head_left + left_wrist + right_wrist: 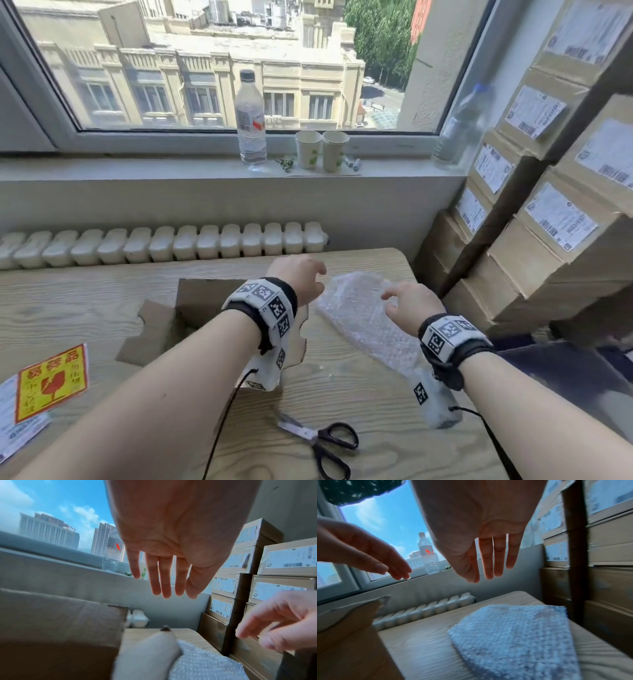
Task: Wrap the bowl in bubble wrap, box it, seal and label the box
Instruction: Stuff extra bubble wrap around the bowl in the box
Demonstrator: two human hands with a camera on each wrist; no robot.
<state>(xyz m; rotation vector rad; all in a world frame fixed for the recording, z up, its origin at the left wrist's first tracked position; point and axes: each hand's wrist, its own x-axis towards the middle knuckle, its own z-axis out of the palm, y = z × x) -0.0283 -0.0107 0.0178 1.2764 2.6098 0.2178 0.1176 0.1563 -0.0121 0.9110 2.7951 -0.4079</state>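
A folded sheet of bubble wrap (356,308) lies flat on the wooden table (85,308), right of an open cardboard box (191,308) with its flaps up. No bowl shows in any view. My left hand (301,277) hovers over the box's right edge, fingers straight and empty (164,574). My right hand (407,301) hangs just above the bubble wrap (513,635), fingers stretched out and holding nothing (494,558). A red and yellow fragile label (51,380) lies at the table's left front on white label sheets.
Black-handled scissors (322,442) lie near the table's front edge. Stacked labelled cartons (555,212) rise close on the right. A radiator (164,243) runs behind the table. On the windowsill stand a water bottle (250,120), two paper cups (322,150) and another bottle (459,130).
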